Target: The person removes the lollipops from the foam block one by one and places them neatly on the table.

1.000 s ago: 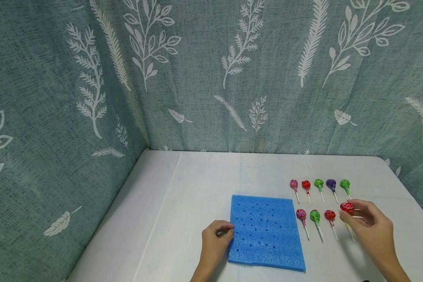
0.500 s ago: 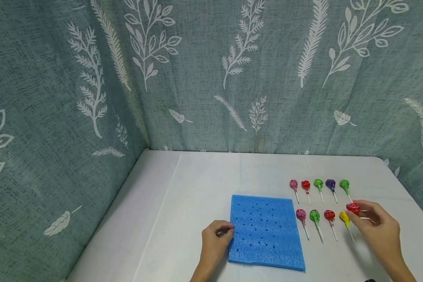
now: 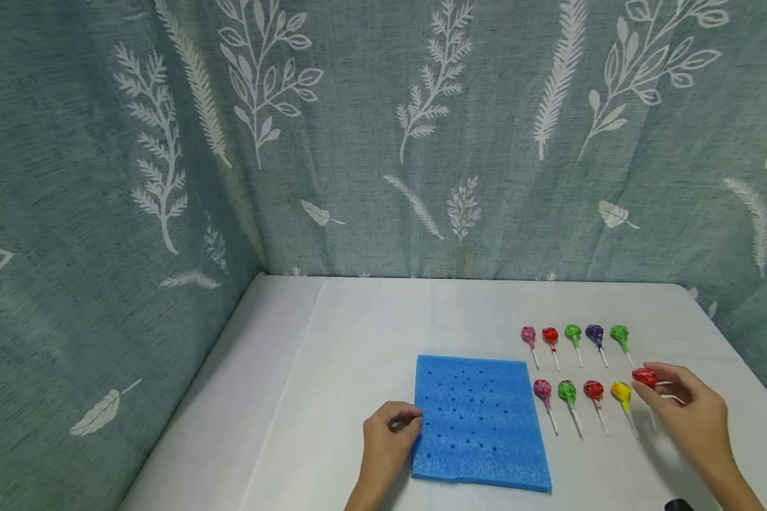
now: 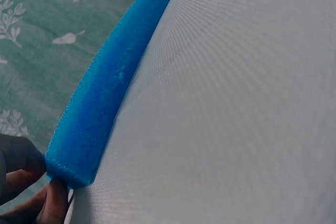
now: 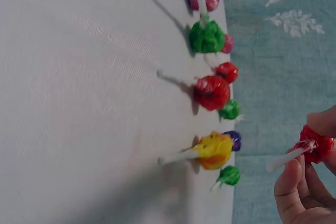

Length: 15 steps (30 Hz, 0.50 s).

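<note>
A square blue foam block (image 3: 476, 426), dotted with small holes, lies flat on the white table. At its left edge my left hand (image 3: 386, 438) pinches the foam; the left wrist view shows fingers and thumb (image 4: 55, 205) at either side of a corner. My right hand (image 3: 693, 411) holds a red-wrapped lollipop (image 3: 643, 377) by its head, raised above the table right of the near row. Its white stick (image 5: 286, 160) shows in the right wrist view, pointing away from the palm. Just left of that hand lies a yellow lollipop (image 3: 621, 393).
Two rows of lollipops lie right of the foam. The near row includes a pink one (image 3: 542, 389), a green one (image 3: 567, 392) and a red one (image 3: 594, 389). Behind it are several more, one purple (image 3: 594, 334). A leaf-patterned curtain (image 3: 358, 142) borders the table (image 3: 332, 341).
My right hand has drawn a little to the right with the red lollipop, uncovering the yellow one. My left hand stays on the foam edge. The head view has shifted slightly.
</note>
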Motion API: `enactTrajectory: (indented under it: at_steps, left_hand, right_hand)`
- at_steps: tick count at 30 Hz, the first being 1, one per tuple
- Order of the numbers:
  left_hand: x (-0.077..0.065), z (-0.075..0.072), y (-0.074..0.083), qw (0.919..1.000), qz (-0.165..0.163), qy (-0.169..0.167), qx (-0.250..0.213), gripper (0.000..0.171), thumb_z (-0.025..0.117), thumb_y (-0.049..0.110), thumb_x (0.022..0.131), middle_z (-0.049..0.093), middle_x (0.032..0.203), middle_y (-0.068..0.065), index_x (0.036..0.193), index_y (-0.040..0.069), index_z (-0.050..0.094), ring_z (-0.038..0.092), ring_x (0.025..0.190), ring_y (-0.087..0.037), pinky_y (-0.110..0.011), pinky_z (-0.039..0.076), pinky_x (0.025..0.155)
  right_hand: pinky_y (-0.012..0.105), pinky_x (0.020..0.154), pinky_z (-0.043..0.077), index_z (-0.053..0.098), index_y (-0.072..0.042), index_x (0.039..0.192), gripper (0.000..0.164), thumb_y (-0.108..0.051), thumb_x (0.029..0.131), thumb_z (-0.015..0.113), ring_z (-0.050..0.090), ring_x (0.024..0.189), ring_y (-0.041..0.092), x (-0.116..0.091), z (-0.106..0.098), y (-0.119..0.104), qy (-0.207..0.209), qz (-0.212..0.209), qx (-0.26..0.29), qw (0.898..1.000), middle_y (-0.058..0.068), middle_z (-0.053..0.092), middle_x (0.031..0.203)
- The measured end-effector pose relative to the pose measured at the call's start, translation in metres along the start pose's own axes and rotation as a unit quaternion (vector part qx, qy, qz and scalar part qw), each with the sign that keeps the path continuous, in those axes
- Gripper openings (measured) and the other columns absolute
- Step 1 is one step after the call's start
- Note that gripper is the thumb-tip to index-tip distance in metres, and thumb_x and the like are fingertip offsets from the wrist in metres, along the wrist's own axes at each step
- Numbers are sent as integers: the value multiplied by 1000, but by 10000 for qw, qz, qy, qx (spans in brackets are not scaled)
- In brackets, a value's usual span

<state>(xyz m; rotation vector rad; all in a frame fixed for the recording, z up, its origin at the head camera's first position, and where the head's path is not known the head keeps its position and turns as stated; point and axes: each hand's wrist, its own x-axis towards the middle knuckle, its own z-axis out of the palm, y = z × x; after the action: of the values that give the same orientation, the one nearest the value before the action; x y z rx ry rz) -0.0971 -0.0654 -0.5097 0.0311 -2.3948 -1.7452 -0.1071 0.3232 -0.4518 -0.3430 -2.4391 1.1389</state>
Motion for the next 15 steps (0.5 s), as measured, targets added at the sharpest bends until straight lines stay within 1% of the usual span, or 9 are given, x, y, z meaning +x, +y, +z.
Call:
enactTrajectory:
  at_steps: [1, 4, 5, 7, 8, 11, 12, 13, 15]
  left_hand:
    - [0, 0, 0, 10000, 12, 7, -13, 14, 72, -1, 75, 66, 87, 3, 83, 11, 71, 63, 81, -11, -24, 52, 72]
    - [0, -1, 0, 10000, 44, 13, -33, 14, 72, -2, 75, 66, 87, 2, 82, 10, 71, 64, 81, -13, -24, 52, 71]
    - [0, -1, 0, 10000, 28, 3, -36, 14, 72, -2, 75, 66, 87, 2, 82, 11, 71, 64, 81, -14, -23, 52, 71]
    - [0, -1, 0, 10000, 30, 2, -14, 15, 72, -2, 75, 66, 87, 2, 83, 11, 71, 64, 81, -14, -23, 52, 71]
    - [0, -1, 0, 10000, 17, 0, 4, 15, 72, -2, 75, 66, 86, 2, 82, 11, 71, 64, 81, -13, -23, 52, 71]
    - [0, -1, 1, 10000, -6, 8, 26, 15, 72, -2, 75, 66, 86, 3, 82, 11, 72, 64, 80, -12, -23, 51, 70]
    - [0, -1, 1, 10000, -18, 12, 29, 15, 72, -2, 75, 66, 86, 3, 82, 11, 72, 64, 80, -12, -23, 51, 70]
    - [0, 0, 1, 10000, -40, 13, 26, 15, 72, -2, 75, 66, 86, 3, 81, 12, 71, 63, 80, -12, -23, 51, 70]
    - [0, 0, 0, 10000, -43, 23, 30, 15, 73, -2, 75, 66, 85, 3, 81, 12, 71, 63, 80, -12, -23, 51, 71]
  right_hand:
    - [5, 60, 40, 60, 2, 115, 39, -17, 83, 72, 49, 71, -8, 1, 0, 1, -17, -4, -21, 10000, -30, 49, 88]
    - [5, 60, 40, 60, 2, 116, 38, -17, 84, 71, 48, 71, -10, 4, 1, 6, -58, -40, -107, 9999, -24, 51, 90]
    - [4, 60, 40, 60, 3, 116, 39, -17, 84, 71, 47, 71, -10, 6, 1, 9, -82, -57, -130, 9999, -18, 55, 91]
    - [5, 59, 40, 60, 2, 115, 38, -18, 85, 71, 45, 70, -12, 8, 2, 13, -98, -28, -242, 9997, -9, 58, 92]
    - [6, 57, 41, 60, 2, 115, 39, -19, 85, 70, 44, 69, -12, 9, 2, 16, -118, -39, -307, 9995, -2, 60, 93]
    - [11, 52, 43, 60, 2, 115, 41, -23, 85, 70, 42, 67, -12, 11, 1, 22, -248, 1, -506, 9984, 14, 62, 97]
    - [13, 51, 44, 60, 2, 115, 42, -25, 85, 70, 41, 67, -11, 12, 1, 24, -297, 51, -620, 9976, 15, 62, 97]
    - [15, 50, 44, 60, 2, 116, 43, -27, 86, 69, 41, 67, -9, 13, 1, 26, -384, 82, -697, 9968, 19, 61, 99]
    - [18, 49, 43, 59, 3, 117, 46, -29, 86, 68, 43, 67, -3, 16, 0, 29, -536, 248, -846, 9947, 22, 61, 100]
